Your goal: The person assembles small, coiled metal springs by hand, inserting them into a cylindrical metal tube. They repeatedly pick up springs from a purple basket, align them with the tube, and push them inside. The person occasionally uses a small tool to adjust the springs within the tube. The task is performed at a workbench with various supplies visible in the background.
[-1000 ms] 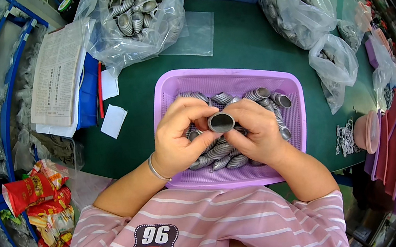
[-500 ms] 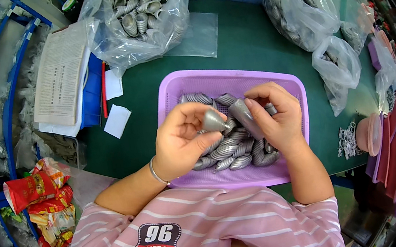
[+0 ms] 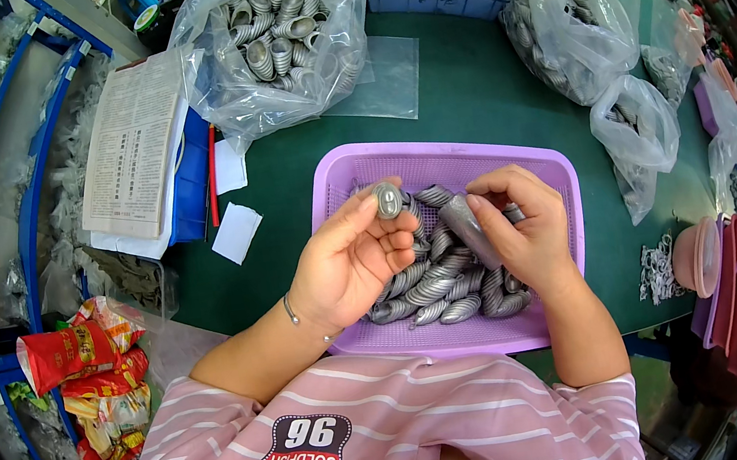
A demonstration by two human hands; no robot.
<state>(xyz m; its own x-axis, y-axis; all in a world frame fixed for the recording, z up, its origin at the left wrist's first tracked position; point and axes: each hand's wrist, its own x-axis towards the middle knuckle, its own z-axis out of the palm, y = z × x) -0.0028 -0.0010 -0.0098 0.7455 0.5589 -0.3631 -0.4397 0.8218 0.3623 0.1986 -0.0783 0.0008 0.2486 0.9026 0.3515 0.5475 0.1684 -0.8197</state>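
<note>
My left hand (image 3: 346, 256) pinches a small grey metal piece (image 3: 389, 199) between thumb and forefinger; its rounded end with a small raised knob shows. The other fingers of that hand curl loosely, palm up. In my right hand (image 3: 524, 221) is a smooth grey cylinder (image 3: 469, 230), tilted and gripped by thumb and fingers. Both hands are over a purple plastic basket (image 3: 350, 160). Ribbed, spiral-grooved grey metal pieces (image 3: 436, 282) lie heaped inside it, partly hidden by my hands.
Behind the basket stands a clear plastic bag (image 3: 220, 91) of ribbed metal rings. A blue bin (image 3: 441, 3) with similar pieces is at the back. More filled bags (image 3: 579, 25) stand at right, near pink cups (image 3: 696, 257). Printed papers (image 3: 130, 154) are at left.
My left hand has turned its piece from side-on to end-on and opened its lower fingers. The right hand keeps its hold on the cylinder. The whole view has shifted slightly.
</note>
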